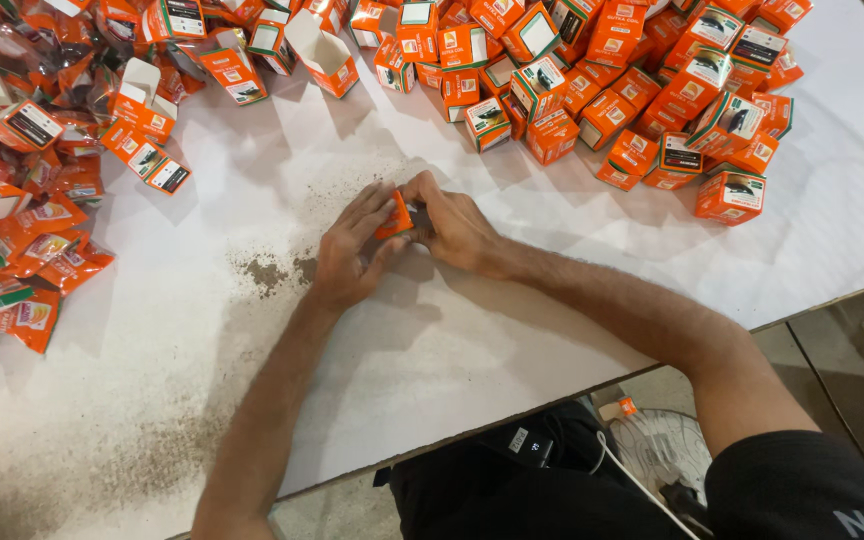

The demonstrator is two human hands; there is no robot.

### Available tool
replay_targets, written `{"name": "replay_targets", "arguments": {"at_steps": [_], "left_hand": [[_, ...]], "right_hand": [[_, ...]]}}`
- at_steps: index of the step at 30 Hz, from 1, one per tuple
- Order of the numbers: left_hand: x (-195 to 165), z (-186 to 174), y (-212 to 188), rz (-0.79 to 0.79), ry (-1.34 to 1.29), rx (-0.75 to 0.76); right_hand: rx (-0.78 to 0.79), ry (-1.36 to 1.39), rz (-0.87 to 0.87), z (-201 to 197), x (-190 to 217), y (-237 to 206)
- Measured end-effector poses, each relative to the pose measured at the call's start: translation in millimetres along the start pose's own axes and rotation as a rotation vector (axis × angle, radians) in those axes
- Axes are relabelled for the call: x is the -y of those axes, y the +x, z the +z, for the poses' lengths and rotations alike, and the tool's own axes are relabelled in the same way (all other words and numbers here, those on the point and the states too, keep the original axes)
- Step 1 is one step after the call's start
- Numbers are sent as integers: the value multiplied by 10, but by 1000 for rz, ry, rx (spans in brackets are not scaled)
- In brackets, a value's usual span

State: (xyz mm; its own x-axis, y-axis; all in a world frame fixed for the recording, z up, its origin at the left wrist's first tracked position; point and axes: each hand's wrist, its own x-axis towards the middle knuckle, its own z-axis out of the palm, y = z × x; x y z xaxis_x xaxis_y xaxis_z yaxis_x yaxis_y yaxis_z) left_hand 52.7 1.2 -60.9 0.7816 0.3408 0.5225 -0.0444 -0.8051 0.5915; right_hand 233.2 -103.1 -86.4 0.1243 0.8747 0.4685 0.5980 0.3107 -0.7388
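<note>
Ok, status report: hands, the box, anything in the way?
Left hand and right hand both shut on small orange box, low over white table. Box piles behind, pouches left; none between the hands.

One head-worn view looks steeply down from close above the counter (512,330), over its near edge.
</note>
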Motion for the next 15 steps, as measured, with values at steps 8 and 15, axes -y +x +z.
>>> {"name": "replay_targets", "arguments": {"at_steps": [8, 15], "left_hand": [[158, 122, -73, -216, -347, -98], [177, 79, -131, 27, -29, -16]], "right_hand": [[77, -10, 145, 6, -54, -8], [48, -9, 57, 1, -85, -20]]}}
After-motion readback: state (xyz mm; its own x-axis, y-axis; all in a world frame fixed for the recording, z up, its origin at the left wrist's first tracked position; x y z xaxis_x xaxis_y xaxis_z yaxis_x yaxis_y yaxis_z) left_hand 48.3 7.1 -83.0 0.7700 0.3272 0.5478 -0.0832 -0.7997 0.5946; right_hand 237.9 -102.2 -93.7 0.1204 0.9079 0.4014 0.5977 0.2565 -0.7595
